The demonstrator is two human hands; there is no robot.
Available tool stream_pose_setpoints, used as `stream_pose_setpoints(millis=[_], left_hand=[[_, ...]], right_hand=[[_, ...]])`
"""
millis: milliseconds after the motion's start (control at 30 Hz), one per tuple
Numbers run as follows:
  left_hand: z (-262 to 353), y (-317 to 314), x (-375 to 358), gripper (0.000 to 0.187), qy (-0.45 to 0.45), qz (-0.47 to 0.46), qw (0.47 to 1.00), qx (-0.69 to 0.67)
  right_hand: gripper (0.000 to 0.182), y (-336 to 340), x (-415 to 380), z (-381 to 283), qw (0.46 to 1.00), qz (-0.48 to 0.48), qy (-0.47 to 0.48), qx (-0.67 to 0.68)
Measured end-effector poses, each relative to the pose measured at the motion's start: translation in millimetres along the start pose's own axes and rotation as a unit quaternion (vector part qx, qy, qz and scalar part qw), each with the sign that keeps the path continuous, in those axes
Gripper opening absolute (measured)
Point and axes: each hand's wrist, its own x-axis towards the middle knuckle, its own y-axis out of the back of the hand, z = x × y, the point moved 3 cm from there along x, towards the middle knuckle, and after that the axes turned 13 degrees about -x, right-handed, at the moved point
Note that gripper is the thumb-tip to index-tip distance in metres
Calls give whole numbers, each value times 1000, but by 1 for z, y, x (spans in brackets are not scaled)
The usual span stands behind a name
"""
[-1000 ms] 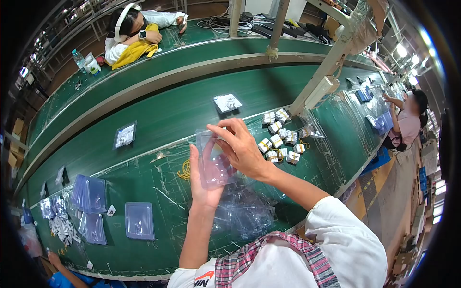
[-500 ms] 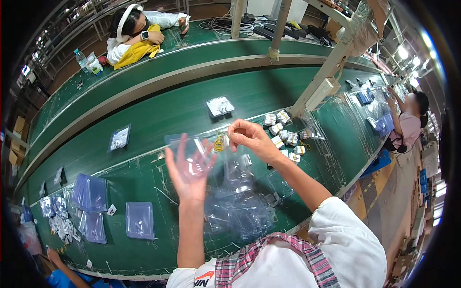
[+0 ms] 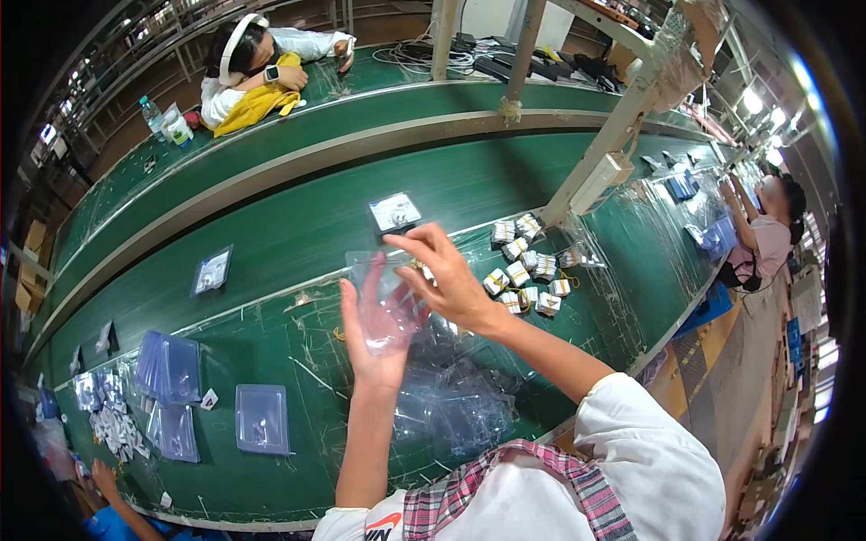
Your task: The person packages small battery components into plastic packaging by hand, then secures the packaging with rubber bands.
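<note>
My left hand (image 3: 377, 357) is raised over the near side of the bench, holding a clear plastic blister shell (image 3: 390, 316) against its palm and fingers. My right hand (image 3: 456, 287) reaches in from the right with bent fingers at the shell's upper right edge. A small pale thing shows by those fingertips, too covered to name. Below my hands lies a loose pile of clear plastic shells (image 3: 465, 410). To the right of my right hand sit several small white bundles (image 3: 528, 261), some tied with yellow bands.
Packed blister cards (image 3: 394, 213) lie on the green conveyor belt (image 3: 298, 216). Stacked clear shells (image 3: 170, 365) and a single shell stack (image 3: 262, 419) are at left. A metal post (image 3: 586, 167) rises at right. Other people sit across the belt, far right and lower left.
My right hand has moved left and down to the shell. My left hand has shifted right with the shell. The packed cards on the belt have slid left.
</note>
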Motion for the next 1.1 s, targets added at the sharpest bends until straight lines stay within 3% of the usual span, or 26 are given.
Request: stream_pose_setpoints(millis=[233, 333, 433, 467, 533, 633, 767, 800, 833, 900, 1000, 1100], left_hand=[[-6, 0, -2, 70, -22, 38, 999, 18], [-7, 6, -1, 70, -22, 66, 998, -12], [-14, 0, 0, 68, 6, 26, 999, -31], [-14, -3, -1, 68, -6, 54, 998, -35], [-3, 3, 3, 69, -32, 67, 997, -23], [19, 10, 4, 71, -76, 62, 995, -13], [37, 11, 1, 72, -132, 51, 990, 0], [39, 11, 1, 73, -131, 45, 990, 0], [39, 11, 1, 74, -129, 38, 991, -1], [31, 9, 2, 75, -99, 18, 995, -4], [11, -1, 1, 75, -46, 6, 999, 4], [-7, 3, 2, 74, -1, 7, 1000, 4]], right_hand=[[47, -7, -8, -11, 989, 44, 64, -123], [35, -8, -12, -9, 986, 69, 90, -121], [17, -2, -4, 11, 998, 56, 17, -19], [14, -1, -2, 18, 992, 32, -44, 113], [11, 1, 0, 29, 916, -18, -161, 366], [14, 3, -2, 55, 907, -105, -156, 376], [14, -3, -20, 85, 929, -206, -201, 232], [16, -4, -23, 80, 952, -215, -157, 149], [20, -8, -24, 76, 982, -175, -69, 18], [25, -4, -22, 60, 994, -96, -14, -50], [27, 5, -4, 26, 999, -7, 2, -45], [29, 0, 6, 0, 998, 23, 35, -36]])
